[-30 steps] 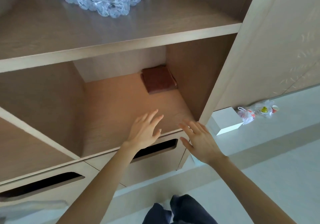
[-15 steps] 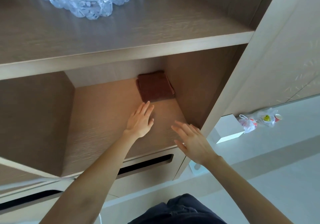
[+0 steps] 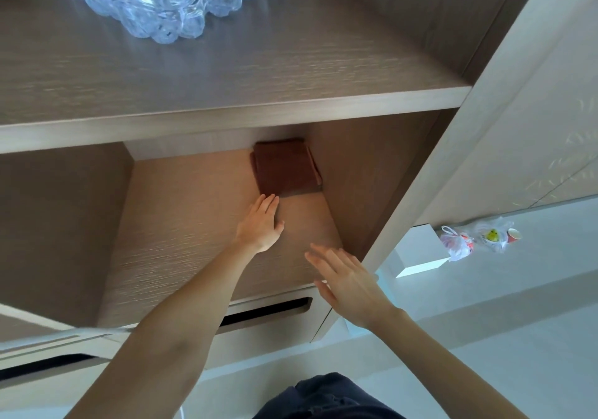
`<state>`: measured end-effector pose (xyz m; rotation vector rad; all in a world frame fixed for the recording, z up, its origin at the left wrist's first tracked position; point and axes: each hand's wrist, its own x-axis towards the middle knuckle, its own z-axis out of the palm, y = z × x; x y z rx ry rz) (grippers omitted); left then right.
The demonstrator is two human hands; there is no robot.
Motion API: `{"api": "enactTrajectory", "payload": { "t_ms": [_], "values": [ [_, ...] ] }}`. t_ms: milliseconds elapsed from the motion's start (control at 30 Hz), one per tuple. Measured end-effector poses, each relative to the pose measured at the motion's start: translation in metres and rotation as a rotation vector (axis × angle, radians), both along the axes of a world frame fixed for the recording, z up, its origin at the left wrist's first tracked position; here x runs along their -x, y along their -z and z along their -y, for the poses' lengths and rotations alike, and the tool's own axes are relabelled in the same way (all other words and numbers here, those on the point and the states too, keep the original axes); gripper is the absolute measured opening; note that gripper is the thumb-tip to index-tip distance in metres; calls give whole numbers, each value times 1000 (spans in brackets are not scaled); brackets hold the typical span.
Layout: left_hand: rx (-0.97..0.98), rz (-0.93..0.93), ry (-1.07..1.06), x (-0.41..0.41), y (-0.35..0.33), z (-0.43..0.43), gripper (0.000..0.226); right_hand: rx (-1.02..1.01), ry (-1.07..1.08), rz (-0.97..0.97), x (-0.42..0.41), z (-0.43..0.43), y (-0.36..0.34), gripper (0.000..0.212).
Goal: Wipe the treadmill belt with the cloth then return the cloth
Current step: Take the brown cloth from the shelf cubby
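Wooden shelf (image 3: 181, 224), brown cloth (image 3: 284, 168) folded in its back right corner, left hand (image 3: 260, 223) flat (fingertips at the cloth), right hand (image 3: 351, 281) spread wide at the front edge.

Above me, a bundle of clear plastic (image 3: 155, 1) sits on the upper shelf (image 3: 291, 72). To my right, plastic bags (image 3: 475, 239) and a small red cup (image 3: 514, 235) sit on the floor (image 3: 485, 321).

The left forearm (image 3: 174, 331) and right forearm (image 3: 449, 370) are bare; a dark navy garment (image 3: 323, 399), softly creased, shows at the bottom edge.
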<state>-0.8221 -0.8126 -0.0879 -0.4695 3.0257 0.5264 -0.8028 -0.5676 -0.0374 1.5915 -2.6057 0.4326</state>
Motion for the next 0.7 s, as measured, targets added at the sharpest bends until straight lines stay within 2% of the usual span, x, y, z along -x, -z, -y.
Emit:
{"api": "enactTrajectory", "payload": {
  "t_ms": [100, 200, 267, 367, 500, 700],
  "values": [
    [49, -32, -7, 9, -7, 3, 62, 4, -15, -7, 3, -2, -5, 43],
    [108, 22, 28, 17, -10, 8, 63, 7, -8, 10, 7, -7, -8, 43],
    [91, 53, 18, 20, -10, 8, 62, 4, -3, 27, 9, -9, -8, 43],
    [44, 6, -45, 15, -7, 1, 60, 16, 1, 38, 7, -10, -5, 43],
    [20, -32, -128, -8, 0, -15, 57, 18, -5, 25, 7, -10, -3, 43],
    [68, -76, -143, -59, 8, -37, 57, -48, -78, 58, 11, 3, -1, 43]
  ]
}}
